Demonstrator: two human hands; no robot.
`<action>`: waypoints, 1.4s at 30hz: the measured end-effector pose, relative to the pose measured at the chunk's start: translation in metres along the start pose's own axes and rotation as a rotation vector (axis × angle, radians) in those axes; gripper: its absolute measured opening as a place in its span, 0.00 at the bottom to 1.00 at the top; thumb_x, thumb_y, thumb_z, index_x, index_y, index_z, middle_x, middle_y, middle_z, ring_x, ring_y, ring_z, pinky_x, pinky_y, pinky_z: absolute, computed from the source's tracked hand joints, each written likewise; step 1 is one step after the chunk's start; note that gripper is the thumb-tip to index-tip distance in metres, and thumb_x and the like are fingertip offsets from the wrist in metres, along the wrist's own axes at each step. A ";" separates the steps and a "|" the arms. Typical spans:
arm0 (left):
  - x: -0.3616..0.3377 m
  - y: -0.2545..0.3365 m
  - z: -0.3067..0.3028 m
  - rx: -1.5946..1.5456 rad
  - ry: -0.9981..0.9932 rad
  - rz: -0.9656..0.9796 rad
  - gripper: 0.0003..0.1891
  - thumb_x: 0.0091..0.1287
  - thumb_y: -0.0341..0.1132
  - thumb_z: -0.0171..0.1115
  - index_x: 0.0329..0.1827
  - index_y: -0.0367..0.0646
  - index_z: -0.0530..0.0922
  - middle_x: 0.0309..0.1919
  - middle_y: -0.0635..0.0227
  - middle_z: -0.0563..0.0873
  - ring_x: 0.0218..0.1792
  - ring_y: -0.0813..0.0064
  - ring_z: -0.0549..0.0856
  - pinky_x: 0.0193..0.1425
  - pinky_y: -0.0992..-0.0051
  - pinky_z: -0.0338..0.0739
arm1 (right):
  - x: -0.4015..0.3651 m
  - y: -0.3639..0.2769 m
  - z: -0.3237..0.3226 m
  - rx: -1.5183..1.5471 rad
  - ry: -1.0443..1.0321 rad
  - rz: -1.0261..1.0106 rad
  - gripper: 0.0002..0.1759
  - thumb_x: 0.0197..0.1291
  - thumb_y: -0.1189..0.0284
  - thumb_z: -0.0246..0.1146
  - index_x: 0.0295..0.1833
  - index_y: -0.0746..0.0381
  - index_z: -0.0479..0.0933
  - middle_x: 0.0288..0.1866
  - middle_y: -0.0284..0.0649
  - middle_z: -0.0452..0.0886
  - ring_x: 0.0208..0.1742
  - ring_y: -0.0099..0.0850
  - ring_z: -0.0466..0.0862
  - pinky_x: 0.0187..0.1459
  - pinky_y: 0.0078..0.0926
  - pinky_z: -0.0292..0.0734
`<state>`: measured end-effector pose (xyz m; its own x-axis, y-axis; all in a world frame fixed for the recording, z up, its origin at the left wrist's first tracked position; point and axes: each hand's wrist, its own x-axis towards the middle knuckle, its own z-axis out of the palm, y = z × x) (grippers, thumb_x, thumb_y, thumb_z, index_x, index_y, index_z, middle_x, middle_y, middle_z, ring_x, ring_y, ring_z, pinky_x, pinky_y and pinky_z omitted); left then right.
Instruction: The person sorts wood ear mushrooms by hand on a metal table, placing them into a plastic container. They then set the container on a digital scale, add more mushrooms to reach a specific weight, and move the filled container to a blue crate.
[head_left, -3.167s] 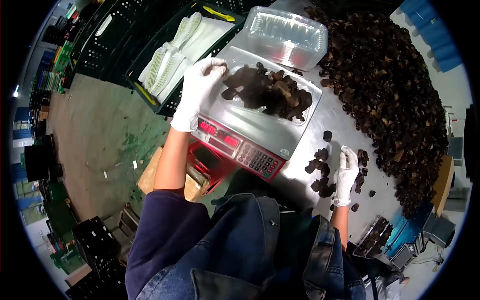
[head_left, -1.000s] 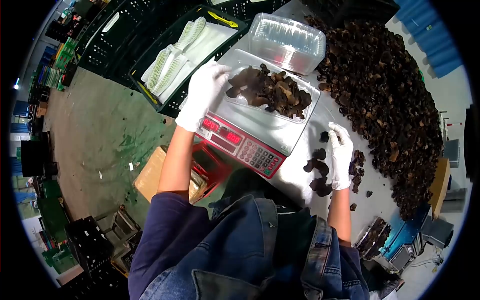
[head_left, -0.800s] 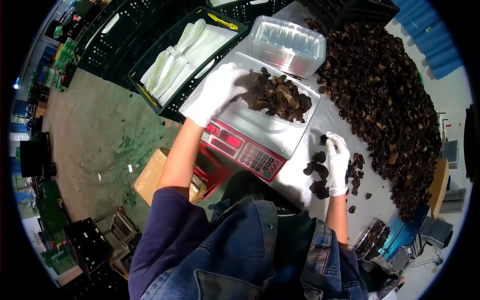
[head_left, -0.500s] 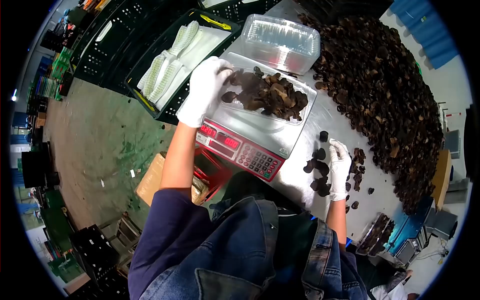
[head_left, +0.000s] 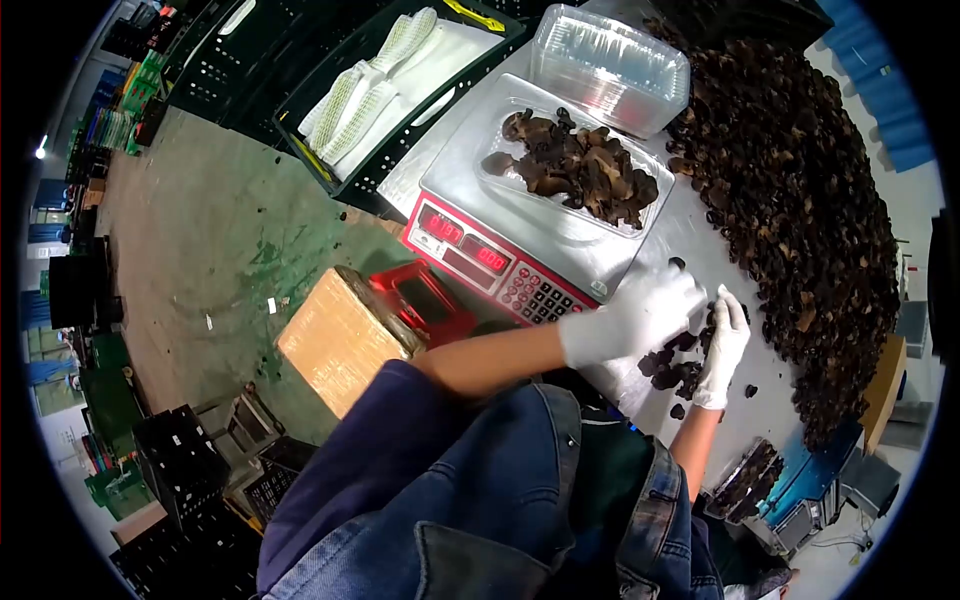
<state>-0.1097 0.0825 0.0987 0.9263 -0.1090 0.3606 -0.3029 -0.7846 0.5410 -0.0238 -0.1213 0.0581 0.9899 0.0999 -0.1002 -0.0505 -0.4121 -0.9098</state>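
My left hand [head_left: 640,315], in a white glove, reaches across in front of the scale's lower right corner; its fingers are smeared by motion. Beside it, my gloved right hand [head_left: 728,345] rests over the metal table, fingers stretched upward and nothing visibly gripped. Small dark wood ear mushrooms [head_left: 672,370] lie between and below the hands. A clear plastic tray [head_left: 490,185] with wood ear mushrooms [head_left: 585,168] sits on the scale's steel plate. The red-fronted scale [head_left: 480,262] shows lit red digits.
A stack of clear trays [head_left: 610,70] stands behind the scale. A large heap of wood ears [head_left: 790,220] covers the table's right side. At left are a dark crate [head_left: 345,190] with white netting and a wrapped carton [head_left: 340,340] beside a red stand [head_left: 425,300].
My left hand has left the tray and swung right, beside my right hand. The scale's left reading has dropped slightly. The camera view has shifted, with the scale now farther right.
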 end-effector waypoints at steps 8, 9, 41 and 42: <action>-0.052 -0.204 -0.129 0.479 0.458 -0.706 0.22 0.69 0.43 0.59 0.55 0.32 0.79 0.50 0.44 0.82 0.55 0.45 0.78 0.61 0.54 0.71 | 0.032 -0.096 0.137 -0.082 -0.173 -0.467 0.27 0.75 0.57 0.51 0.66 0.68 0.72 0.63 0.55 0.77 0.66 0.45 0.74 0.67 0.36 0.67; -0.054 -0.212 -0.128 0.436 0.440 -0.725 0.22 0.70 0.44 0.58 0.54 0.32 0.80 0.50 0.43 0.83 0.55 0.45 0.78 0.61 0.53 0.71 | 0.043 -0.099 0.155 0.245 -0.277 -0.207 0.26 0.76 0.58 0.51 0.66 0.67 0.72 0.59 0.55 0.79 0.63 0.46 0.77 0.65 0.37 0.69; 0.157 0.370 0.410 -0.470 -0.704 0.172 0.25 0.69 0.50 0.61 0.60 0.39 0.79 0.47 0.55 0.80 0.53 0.56 0.79 0.59 0.62 0.73 | -0.245 0.210 -0.354 0.493 1.414 0.329 0.34 0.75 0.54 0.54 0.79 0.59 0.58 0.80 0.36 0.60 0.78 0.29 0.60 0.75 0.38 0.54; 0.159 0.380 0.425 -0.447 -0.735 0.222 0.26 0.69 0.51 0.61 0.60 0.40 0.79 0.48 0.54 0.80 0.53 0.55 0.79 0.60 0.61 0.73 | -0.245 0.216 -0.361 0.493 1.449 0.333 0.35 0.75 0.54 0.54 0.79 0.60 0.58 0.80 0.37 0.60 0.78 0.29 0.60 0.75 0.34 0.54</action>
<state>0.0174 -0.4927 0.0384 0.6990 -0.7152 -0.0037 -0.4090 -0.4040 0.8182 -0.2293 -0.5612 0.0317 0.1900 -0.9743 -0.1213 -0.0340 0.1169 -0.9926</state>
